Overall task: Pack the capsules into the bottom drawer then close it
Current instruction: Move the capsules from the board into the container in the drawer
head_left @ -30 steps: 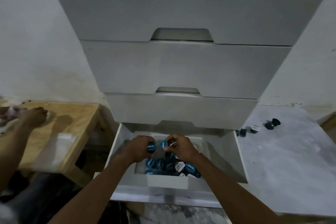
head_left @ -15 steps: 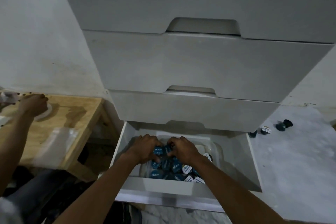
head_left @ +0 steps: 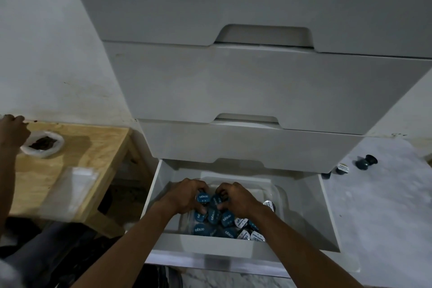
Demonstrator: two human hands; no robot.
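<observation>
The left hand [head_left: 187,196] curls round a blue capsule [head_left: 203,198], and the right hand [head_left: 237,199] pinches a second capsule [head_left: 217,200] just beside it. Both hover over the capsules [head_left: 219,220] heaped in the open bottom drawer [head_left: 327,217].

Wooden table [head_left: 93,142]; white bowl [head_left: 57,147], perhaps of grounds; clear bag [head_left: 74,192]

Few loose capsules [head_left: 342,168] on pale surface [head_left: 378,206]

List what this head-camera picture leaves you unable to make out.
Head view: capsules under the left hand and right hand are covered, so no count.
Head view: a loose capsule right of the drawer is half hidden by the cabinet.
Head view: print on white lids, too small.
</observation>
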